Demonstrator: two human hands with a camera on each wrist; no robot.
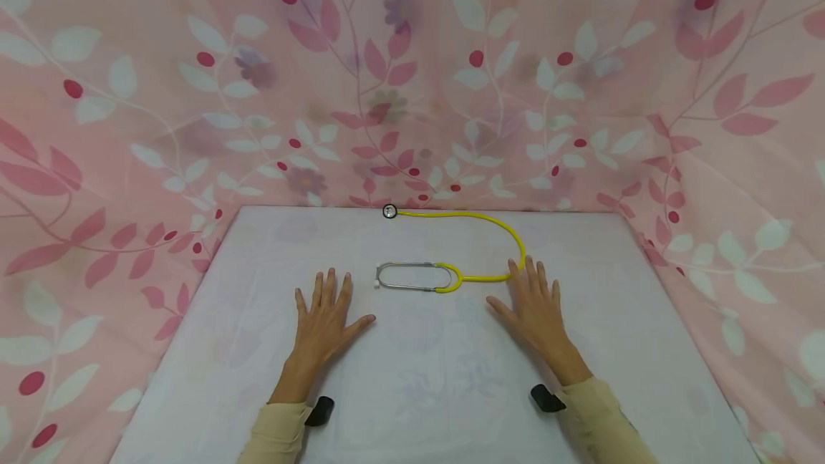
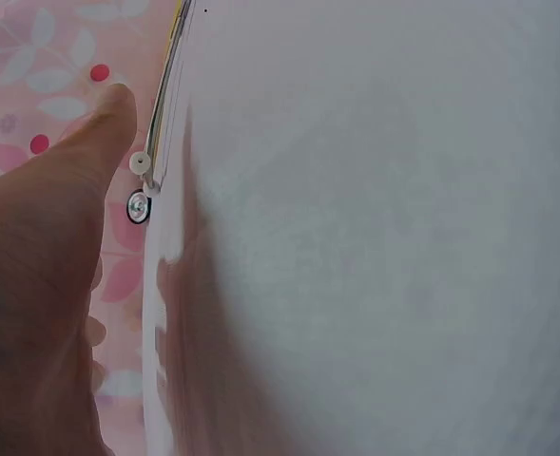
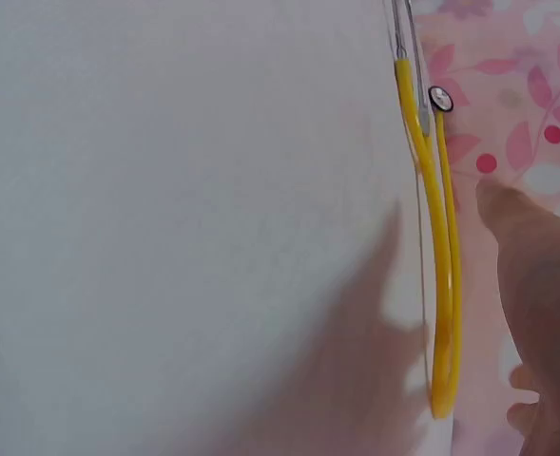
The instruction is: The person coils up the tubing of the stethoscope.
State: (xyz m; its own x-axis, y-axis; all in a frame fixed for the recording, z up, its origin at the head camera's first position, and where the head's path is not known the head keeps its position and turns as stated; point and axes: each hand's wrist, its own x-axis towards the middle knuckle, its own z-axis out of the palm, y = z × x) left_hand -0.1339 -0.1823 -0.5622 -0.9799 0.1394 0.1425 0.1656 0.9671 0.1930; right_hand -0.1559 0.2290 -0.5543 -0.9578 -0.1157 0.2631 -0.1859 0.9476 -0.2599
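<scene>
A stethoscope with yellow tubing lies on the white table, its tube curving back to the round chestpiece near the far edge. Its metal ear tubes point left, ending in white eartips. To the left of the eartips, my left hand is spread with straight fingers, holding nothing. My right hand is spread too, its fingertips close by the tube's bend; whether they touch it I cannot tell. In the right wrist view, the yellow tubing runs beside my right hand.
The white-covered table has its far edge against a pink leaf-patterned cloth, which also hangs at both sides. A black wrist device sits at the left sleeve, and another black device at the right sleeve.
</scene>
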